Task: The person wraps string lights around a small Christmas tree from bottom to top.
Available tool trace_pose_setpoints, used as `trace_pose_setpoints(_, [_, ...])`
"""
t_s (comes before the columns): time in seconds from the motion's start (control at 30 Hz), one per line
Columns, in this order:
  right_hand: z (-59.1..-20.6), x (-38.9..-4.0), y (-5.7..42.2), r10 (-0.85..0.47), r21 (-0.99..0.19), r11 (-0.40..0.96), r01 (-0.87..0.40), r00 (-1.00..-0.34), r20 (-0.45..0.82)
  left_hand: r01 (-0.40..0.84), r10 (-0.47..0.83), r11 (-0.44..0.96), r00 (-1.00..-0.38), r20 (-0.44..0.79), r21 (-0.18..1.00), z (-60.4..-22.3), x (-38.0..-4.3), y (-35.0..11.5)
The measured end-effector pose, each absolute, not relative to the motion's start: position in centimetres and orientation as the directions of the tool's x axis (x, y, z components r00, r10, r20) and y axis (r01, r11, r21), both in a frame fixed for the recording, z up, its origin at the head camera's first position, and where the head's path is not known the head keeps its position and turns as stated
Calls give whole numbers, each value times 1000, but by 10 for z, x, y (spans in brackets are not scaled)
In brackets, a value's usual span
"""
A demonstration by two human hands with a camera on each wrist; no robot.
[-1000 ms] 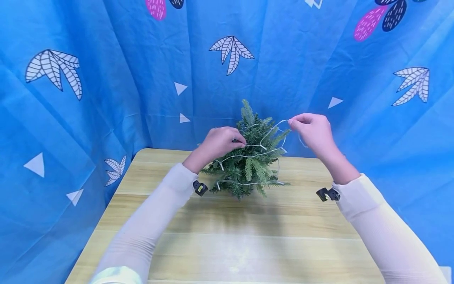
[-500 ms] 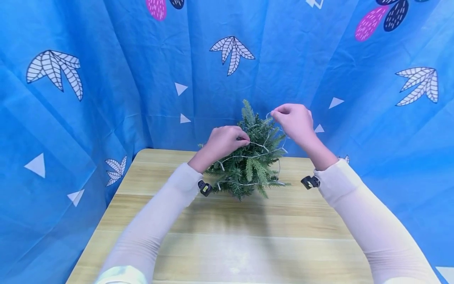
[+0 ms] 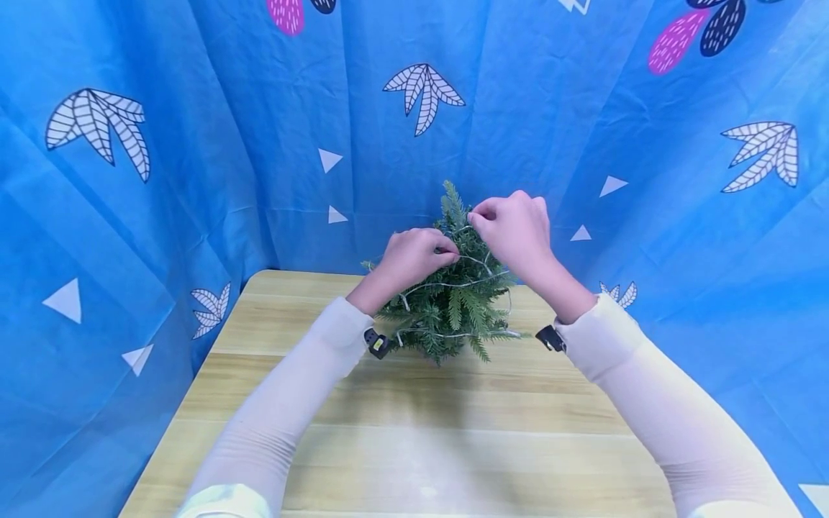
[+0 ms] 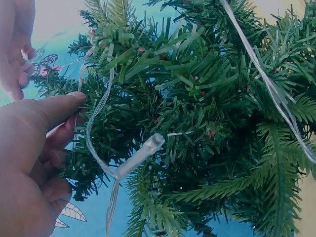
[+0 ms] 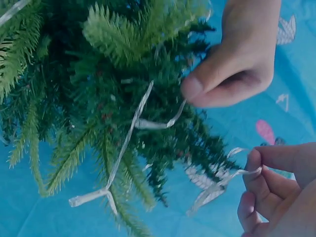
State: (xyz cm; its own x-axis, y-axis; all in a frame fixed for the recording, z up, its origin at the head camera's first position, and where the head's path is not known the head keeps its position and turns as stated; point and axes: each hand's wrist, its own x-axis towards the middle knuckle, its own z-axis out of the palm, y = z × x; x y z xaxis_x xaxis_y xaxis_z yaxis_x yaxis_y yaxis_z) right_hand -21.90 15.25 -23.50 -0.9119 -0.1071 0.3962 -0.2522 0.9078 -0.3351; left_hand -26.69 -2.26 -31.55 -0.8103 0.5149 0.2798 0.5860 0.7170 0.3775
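A small artificial Christmas tree (image 3: pixel 435 316) with green needles stands toward the back of the table. A string of fairy lights (image 3: pixel 447 285) with white-clear wire winds round its branches. My left hand (image 3: pixel 414 257) pinches the wire between thumb and forefinger at the tree's left front. Near the treetop, my right hand (image 3: pixel 518 234) pinches another stretch of the wire (image 5: pixel 240 172). Close to the left hand, a clear bulb (image 4: pixel 140 157) hangs on the string in the left wrist view. The tree's base is hidden under its branches.
The light wood table (image 3: pixel 401 439) has its back edge just behind the tree. A blue patterned curtain (image 3: pixel 285 144) hangs behind and along the sides. Small black wrist cameras (image 3: pixel 378 344) sit at both cuffs.
My right hand has moved left from the tree's right side to near its top, bringing the wire along. The left hand has shifted slightly right, still pinching the string.
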Motion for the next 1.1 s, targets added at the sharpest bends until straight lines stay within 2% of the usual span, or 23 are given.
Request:
trace_pose_setpoints(0.17, [-249, -200, 151, -142, -278, 915, -292, -878, 456, 575, 498, 717, -818, 287, 394, -318, -267, -23])
trace_pose_setpoints(0.43, [-281, -177, 167, -94, -358, 892, -275, -889, 448, 553, 480, 725, -833, 276, 410, -319, -266, -21])
trace_pose_setpoints(0.67, [-306, -176, 178, -63, -398, 882, -252, -900, 431, 542, 470, 730, -840, 271, 417, -318, -265, -22])
trace_pose_setpoints(0.93, [-325, -178, 184, -50, -409, 873, -266, -882, 468, 543, 469, 728, -840, 273, 419, -318, -264, -25])
trace_pose_setpoints(1.1, [-333, -179, 185, -14, -469, 847, -250, -893, 450, 542, 468, 730, -841, 273, 416, -319, -263, -26])
